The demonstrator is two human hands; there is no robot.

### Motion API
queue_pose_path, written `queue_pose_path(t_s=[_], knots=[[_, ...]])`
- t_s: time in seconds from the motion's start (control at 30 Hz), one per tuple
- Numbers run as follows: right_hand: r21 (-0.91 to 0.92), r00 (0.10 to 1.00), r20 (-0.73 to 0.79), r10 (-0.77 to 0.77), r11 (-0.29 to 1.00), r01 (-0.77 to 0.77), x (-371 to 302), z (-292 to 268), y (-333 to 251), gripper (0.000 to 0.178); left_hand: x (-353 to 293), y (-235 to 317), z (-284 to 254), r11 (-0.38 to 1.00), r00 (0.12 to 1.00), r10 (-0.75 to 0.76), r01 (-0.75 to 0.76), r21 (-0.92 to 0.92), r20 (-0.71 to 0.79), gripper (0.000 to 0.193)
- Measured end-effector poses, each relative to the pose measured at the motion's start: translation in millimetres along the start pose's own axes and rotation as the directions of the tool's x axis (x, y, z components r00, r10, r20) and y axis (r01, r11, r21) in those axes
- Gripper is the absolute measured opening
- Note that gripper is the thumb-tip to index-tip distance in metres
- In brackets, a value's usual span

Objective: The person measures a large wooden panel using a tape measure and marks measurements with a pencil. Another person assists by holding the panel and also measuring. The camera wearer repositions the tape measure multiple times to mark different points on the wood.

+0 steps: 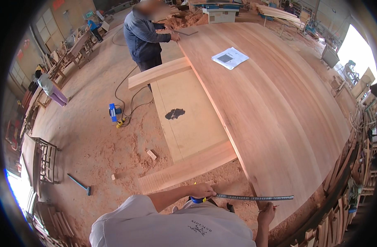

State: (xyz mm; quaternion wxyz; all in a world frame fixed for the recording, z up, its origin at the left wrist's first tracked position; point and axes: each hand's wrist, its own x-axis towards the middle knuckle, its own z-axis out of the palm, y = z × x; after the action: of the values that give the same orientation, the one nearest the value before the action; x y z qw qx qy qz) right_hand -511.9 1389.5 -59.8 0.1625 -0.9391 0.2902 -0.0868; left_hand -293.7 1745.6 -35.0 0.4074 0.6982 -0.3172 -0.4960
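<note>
Head view: left hand [204, 190] is gripping the blue tape case [196, 200], just off the panel's left side; blade [254, 198] is running rightward, free end sitting over the near end of the big wood panel [258, 103]. Looks like measuring.

To do it well: hold blade straight and flat, line it up square to the panel edge, check zero at the end, read from directly above. Skew or sag would be costing accuracy.

Hands: left is curling snugly round the case, no gap showing. Right hand [267, 214] is hovering or resting at the panel's near end, just below the blade, fingers bent inward. Possibly pinching something thin; can't tell what, or whether it's really closed on it.

Farther: near timber [188, 168] is reaching toward the panel's left edge, tan board [196, 123] lying beyond it. Hammer [79, 183] and blue power tool [113, 112] are lying on the floor, left. Paper sheets [238, 59] are resting on the panel's far half. Co-worker [145, 35] is standing at its far left corner, hands at the edge.
</note>
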Motion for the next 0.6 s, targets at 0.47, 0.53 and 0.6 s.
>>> queue_pose_path(t_s=[0.47,0.53,0.6], knots=[[-0.007,1.000,-0.024,0.006,1.000,-0.006,-1.4,3.2,2.1,0.027,-1.4,1.4,-1.8,1.000,1.000,-0.004,0.004,0.022,0.003,0.045],[0.015,1.000,-0.003,0.028,0.999,-0.028,-0.8,-0.2,-3.0,0.027,-1.8,1.2,-1.9,1.000,1.000,-0.008,0.008,0.017,0.002,0.045],[0.022,0.999,0.011,0.037,0.999,-0.038,-0.4,-1.3,-4.4,0.027,-1.0,-1.6,-0.6,1.000,1.000,-0.005,0.005,0.006,-0.002,0.045]])
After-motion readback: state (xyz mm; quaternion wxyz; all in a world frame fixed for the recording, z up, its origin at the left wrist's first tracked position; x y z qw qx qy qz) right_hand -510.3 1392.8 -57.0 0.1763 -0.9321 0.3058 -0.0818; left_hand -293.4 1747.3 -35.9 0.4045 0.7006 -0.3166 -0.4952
